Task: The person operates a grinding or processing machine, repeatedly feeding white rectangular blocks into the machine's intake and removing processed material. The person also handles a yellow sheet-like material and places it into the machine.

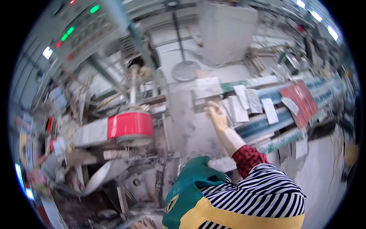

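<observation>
My right hand (pixel 217 116), pale and slightly blurred, reaches out beside the left end of a blue-green rail bench (pixel 249 129). Its fingers are loosely bent and apart, with nothing visible between them. Close by its right side lean several thin white stone pieces (pixel 238 108). A white block-like slab (pixel 207 87) lies just beyond the fingertips. At the lower edge, left of my green apron (pixel 188 179), a cut-off shape with finger-like ends may be my left hand (pixel 144 223); its grip does not show.
On the left is a belt machine with a red and grey belt (pixel 130 124), below a control panel (pixel 82 34) with lit green and red lamps. A reddish-brown board (pixel 301 103) lies across the rails. A round-based metal stand (pixel 185 71) and a large pale block (pixel 227 34) stand behind.
</observation>
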